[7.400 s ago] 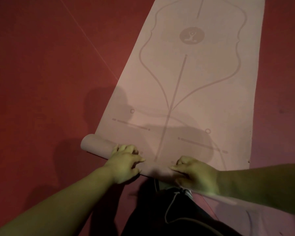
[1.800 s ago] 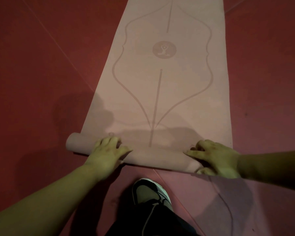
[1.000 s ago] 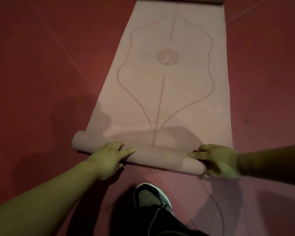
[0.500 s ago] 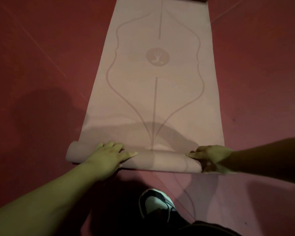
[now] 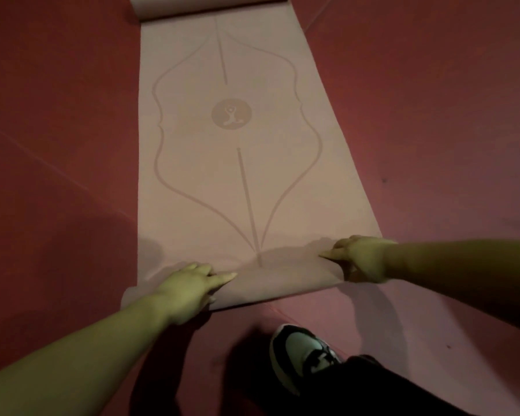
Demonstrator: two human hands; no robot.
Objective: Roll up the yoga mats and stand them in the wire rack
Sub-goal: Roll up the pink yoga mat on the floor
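1. A pale pink yoga mat [image 5: 237, 175] lies flat on a dark red floor [image 5: 57, 130], printed with a leaf-shaped outline, a centre line and a round emblem [image 5: 231, 114] showing a seated figure
2. Its near end is a smooth, thick roll [image 5: 270, 285]; its far end [image 5: 207, 7] curls up
3. The left hand [image 5: 186, 288] presses down on the roll, fingers spread flat; the right hand [image 5: 362, 258] curls round the roll's right end
4. Compared with half a second ago, the roll sits nearer the emblem
5. A black-and-white shoe [image 5: 303, 352] stands on the floor just behind the roll
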